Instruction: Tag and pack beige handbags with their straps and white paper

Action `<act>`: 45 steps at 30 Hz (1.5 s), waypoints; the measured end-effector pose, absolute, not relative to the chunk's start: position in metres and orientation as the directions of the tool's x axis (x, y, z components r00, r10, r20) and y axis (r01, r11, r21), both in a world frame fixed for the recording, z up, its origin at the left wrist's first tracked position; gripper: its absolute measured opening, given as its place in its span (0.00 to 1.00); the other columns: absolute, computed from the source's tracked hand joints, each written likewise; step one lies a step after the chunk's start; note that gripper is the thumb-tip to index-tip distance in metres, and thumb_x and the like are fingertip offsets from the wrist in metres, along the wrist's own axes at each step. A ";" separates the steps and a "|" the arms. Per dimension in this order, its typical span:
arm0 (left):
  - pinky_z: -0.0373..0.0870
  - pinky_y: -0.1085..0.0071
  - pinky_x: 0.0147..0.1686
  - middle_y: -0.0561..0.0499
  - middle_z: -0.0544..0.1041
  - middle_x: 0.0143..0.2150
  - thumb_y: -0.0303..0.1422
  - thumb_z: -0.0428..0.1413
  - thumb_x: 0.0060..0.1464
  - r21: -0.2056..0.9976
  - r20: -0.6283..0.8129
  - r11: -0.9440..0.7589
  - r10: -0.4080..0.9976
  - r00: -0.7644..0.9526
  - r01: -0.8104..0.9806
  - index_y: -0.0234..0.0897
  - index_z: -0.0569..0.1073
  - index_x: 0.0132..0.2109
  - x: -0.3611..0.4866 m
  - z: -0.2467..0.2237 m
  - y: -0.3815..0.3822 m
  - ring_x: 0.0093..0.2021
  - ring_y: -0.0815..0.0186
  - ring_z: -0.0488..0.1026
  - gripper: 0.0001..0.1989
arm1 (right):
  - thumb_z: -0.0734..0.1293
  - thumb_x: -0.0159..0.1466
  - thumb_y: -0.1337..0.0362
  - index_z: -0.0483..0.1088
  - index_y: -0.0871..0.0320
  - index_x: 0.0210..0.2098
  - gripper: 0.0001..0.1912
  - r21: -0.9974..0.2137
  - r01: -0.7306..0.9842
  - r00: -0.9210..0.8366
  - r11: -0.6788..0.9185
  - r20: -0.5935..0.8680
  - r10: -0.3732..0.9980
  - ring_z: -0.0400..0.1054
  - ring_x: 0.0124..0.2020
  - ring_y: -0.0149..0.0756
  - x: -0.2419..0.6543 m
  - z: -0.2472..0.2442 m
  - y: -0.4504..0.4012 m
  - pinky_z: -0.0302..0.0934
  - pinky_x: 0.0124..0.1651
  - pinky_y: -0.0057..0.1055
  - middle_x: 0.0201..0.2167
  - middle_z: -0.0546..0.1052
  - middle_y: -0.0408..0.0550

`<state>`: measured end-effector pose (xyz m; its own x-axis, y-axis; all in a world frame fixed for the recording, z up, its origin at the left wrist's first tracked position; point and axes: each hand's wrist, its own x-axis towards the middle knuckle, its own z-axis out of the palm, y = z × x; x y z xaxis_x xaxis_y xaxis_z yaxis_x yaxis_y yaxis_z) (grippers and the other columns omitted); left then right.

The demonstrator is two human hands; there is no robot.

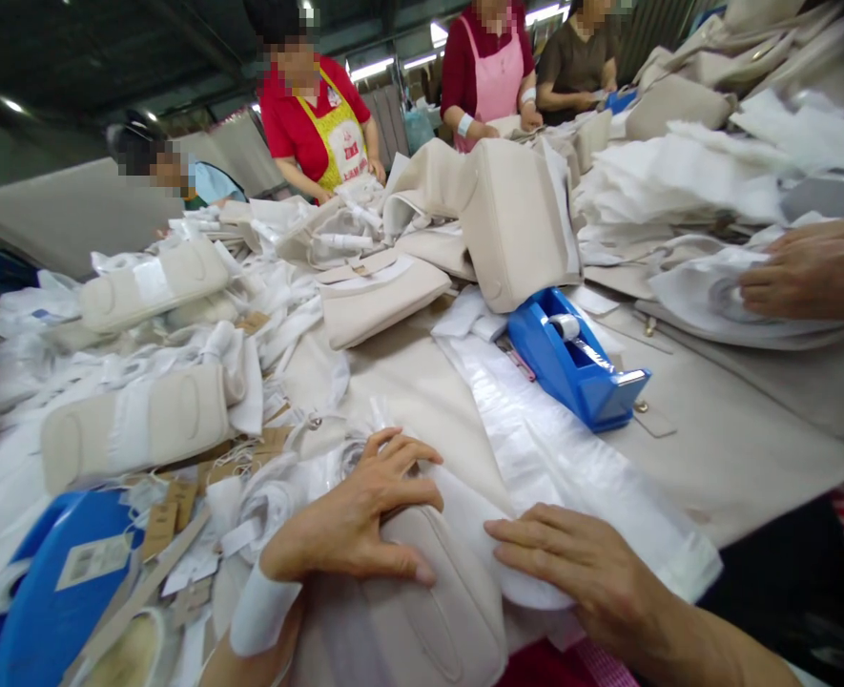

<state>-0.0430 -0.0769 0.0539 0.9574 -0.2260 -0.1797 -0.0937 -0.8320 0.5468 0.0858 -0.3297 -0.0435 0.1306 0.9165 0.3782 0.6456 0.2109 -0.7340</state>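
A beige handbag [457, 601] lies in front of me with its oval-stitched end turned up. My left hand [364, 506], with a white band on the wrist, steadies the bag. Its thumb presses on the bag, and its fingers spread over the far edge onto white wrapping. Along the bag's right side runs a soft white wrapping sheet [528, 582]. My right hand [579, 568] rests on that sheet, its fingers stretched out flat. Beyond the hands lies a clear plastic bag [550, 448]. The bag's lower part runs out of view.
A blue tape dispenser [571, 367] stands beyond my right hand, another blue dispenser [64, 582] at lower left. Brown tags [168, 520] and wrapped beige bags [135, 420] crowd the left. A co-worker's hand [814, 272] works at right; several people stand across the table.
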 end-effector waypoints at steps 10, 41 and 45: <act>0.33 0.51 0.67 0.46 0.67 0.58 0.53 0.60 0.50 0.571 -0.192 -0.817 -0.232 0.954 -0.083 0.42 0.72 0.43 -0.041 0.054 -0.078 0.61 0.53 0.60 0.22 | 0.66 0.50 0.70 0.57 0.55 0.24 0.11 -0.911 0.264 0.338 -0.318 -0.221 0.915 0.55 0.22 0.28 0.078 -0.015 -0.271 0.44 0.26 0.26 0.19 0.62 0.35; 0.45 0.59 0.63 0.49 0.67 0.46 0.54 0.56 0.54 0.697 -0.125 -0.714 -0.215 0.969 -0.069 0.38 0.69 0.39 -0.041 0.053 -0.072 0.51 0.60 0.62 0.22 | 0.63 0.52 0.73 0.57 0.58 0.19 0.10 -0.975 0.144 0.148 -0.167 -0.146 0.978 0.56 0.26 0.26 0.079 -0.004 -0.259 0.47 0.27 0.24 0.24 0.63 0.38; 0.42 0.57 0.64 0.50 0.68 0.41 0.55 0.54 0.55 0.690 -0.124 -0.718 -0.244 0.962 -0.093 0.38 0.69 0.38 -0.038 0.051 -0.074 0.47 0.62 0.63 0.22 | 0.61 0.48 0.74 0.58 0.58 0.17 0.08 -0.938 0.155 -0.029 -0.311 -0.319 0.947 0.53 0.17 0.24 0.083 -0.005 -0.248 0.42 0.20 0.24 0.17 0.61 0.36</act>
